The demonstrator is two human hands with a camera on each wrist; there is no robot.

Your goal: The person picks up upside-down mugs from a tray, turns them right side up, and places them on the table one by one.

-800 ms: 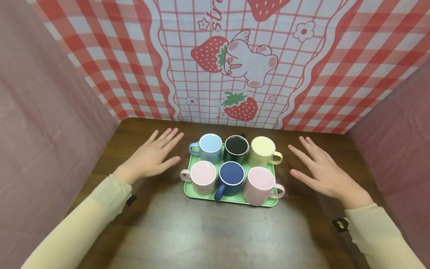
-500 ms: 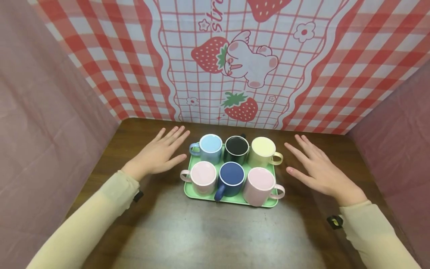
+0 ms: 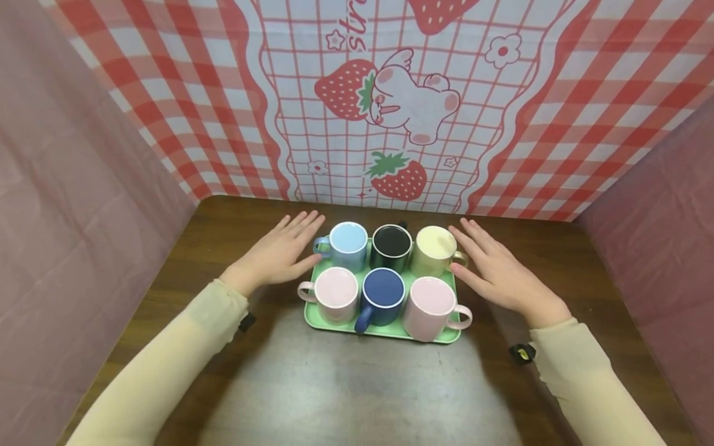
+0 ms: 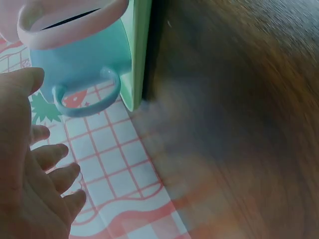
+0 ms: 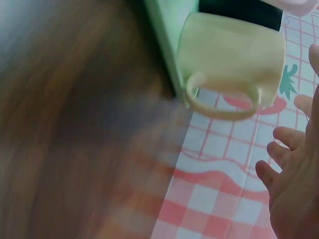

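On the wooden table stands a light green tray (image 3: 387,330) holding several upright mugs. Its far row has a light blue mug (image 3: 349,241), a black mug (image 3: 392,244) and a pale yellow mug (image 3: 432,253). In the near row, a navy mug (image 3: 383,291) stands between a left pink mug (image 3: 337,294) and a right pink mug (image 3: 428,306). My left hand (image 3: 276,251), fingers spread, hovers by the light blue mug's handle. Across the tray, my right hand (image 3: 499,272) is beside the yellow mug, partly covering its handle. Neither hand holds anything; head-view contact is unclear.
Bare wooden tabletop (image 3: 357,390) lies in front of the tray. A red and white strawberry cloth (image 3: 413,173) hangs behind the table. Pink curtains flank it, one at the left (image 3: 83,186) and one at the right (image 3: 658,186).
Both hands have moved inward towards the tray, the left going right and the right going left. The right hand now overlaps the yellow mug's handle. Tray and mugs have stayed put.
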